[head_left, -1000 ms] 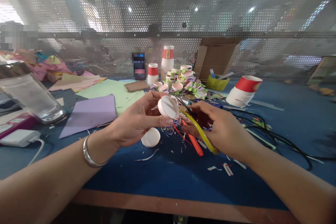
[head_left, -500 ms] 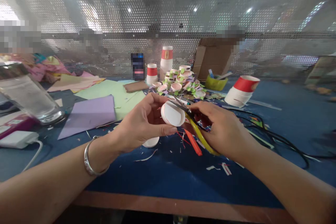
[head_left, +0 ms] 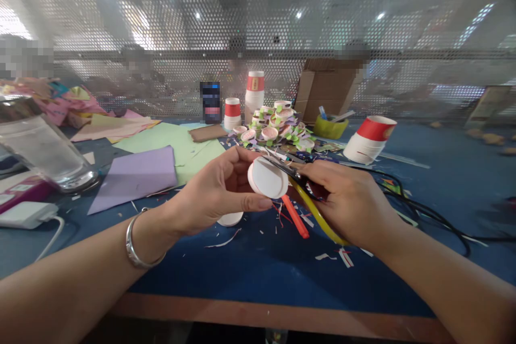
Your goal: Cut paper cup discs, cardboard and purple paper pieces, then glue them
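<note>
My left hand (head_left: pixel 217 191) pinches a white cup bottom (head_left: pixel 267 178), a shallow round paper piece, between thumb and fingers above the blue table (head_left: pixel 258 269). My right hand (head_left: pixel 350 201) grips yellow-handled scissors (head_left: pixel 312 204); their blades touch the top rim of the cup bottom. A second white round piece (head_left: pixel 230 219) lies on the table just under my left hand. A silver bangle sits on my left wrist.
An orange strip (head_left: pixel 295 216) and paper scraps lie below the hands. Behind are a pile of decorated cup bottoms (head_left: pixel 278 129), red-and-white cup stacks (head_left: pixel 256 90), a tipped cup stack (head_left: pixel 370 140), a glass (head_left: pixel 38 145), coloured paper sheets (head_left: pixel 135 174), black cables (head_left: pixel 427 209) and a mesh screen.
The cup bottom has turned in my left hand and shifted slightly right, and the scissors have closed in on its rim. The hands sit a little lower than before.
</note>
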`<action>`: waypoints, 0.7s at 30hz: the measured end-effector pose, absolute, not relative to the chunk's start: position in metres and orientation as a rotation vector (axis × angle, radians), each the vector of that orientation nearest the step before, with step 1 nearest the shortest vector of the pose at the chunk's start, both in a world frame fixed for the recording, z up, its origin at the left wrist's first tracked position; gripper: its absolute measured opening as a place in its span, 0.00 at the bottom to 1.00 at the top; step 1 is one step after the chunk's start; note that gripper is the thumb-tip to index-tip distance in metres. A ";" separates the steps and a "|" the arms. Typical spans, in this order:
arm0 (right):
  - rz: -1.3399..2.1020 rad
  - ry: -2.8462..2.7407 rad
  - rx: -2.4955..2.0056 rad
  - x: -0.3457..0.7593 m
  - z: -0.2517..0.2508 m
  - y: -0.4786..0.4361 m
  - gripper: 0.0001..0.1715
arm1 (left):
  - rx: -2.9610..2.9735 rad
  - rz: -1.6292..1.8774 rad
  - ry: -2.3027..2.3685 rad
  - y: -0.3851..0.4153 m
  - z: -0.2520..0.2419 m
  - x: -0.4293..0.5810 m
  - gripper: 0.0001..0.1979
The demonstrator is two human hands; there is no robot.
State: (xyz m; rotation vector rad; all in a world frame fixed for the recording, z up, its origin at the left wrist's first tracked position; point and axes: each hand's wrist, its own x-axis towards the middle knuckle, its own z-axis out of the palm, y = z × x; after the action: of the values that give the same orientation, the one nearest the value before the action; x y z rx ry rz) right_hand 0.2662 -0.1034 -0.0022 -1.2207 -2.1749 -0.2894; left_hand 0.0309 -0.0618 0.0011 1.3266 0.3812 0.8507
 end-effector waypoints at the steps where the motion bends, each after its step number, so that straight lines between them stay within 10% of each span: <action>1: -0.294 -2.174 -1.216 0.266 -0.002 -0.104 0.18 | 1.327 0.840 0.389 -0.062 0.002 0.031 0.23; 21: -0.376 -2.203 -1.234 0.268 -0.002 -0.102 0.18 | 1.225 0.845 0.490 -0.067 0.010 0.033 0.20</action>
State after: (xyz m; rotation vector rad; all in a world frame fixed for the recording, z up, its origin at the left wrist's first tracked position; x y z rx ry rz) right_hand 0.2678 -0.1022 -0.0020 -1.2336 -2.2026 -0.3762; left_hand 0.0327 -0.0674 0.0101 1.2250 0.4902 0.8446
